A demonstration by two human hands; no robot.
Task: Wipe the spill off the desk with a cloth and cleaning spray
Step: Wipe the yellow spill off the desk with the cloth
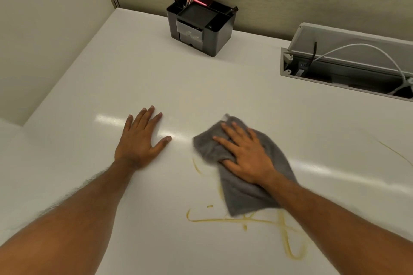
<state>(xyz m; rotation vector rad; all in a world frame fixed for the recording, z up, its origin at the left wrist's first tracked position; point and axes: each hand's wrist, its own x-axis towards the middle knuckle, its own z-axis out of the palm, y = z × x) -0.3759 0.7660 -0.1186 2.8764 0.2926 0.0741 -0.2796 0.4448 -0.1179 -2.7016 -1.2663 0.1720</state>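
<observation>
- The grey cloth (243, 176) lies spread on the white desk (138, 69), a little right of the middle, its far corner blurred.
- The right hand (247, 158) presses flat on top of it, fingers splayed and pointing away to the left; the thumb tucks into a fold at the cloth's near-left edge.
- A yellow spill (228, 220) loops in thin streaks on the desk just near and left of the cloth, running under its lower edge, with another faint streak (395, 153) well off to the right.
- The left hand (143, 138) rests palm-down on bare desk beside the cloth, fingers open, holding nothing.
- At the back stands a black organiser (201, 24) with pencils against the partition.
- To its right an open cable trough (348, 67) holds a white cable.
</observation>
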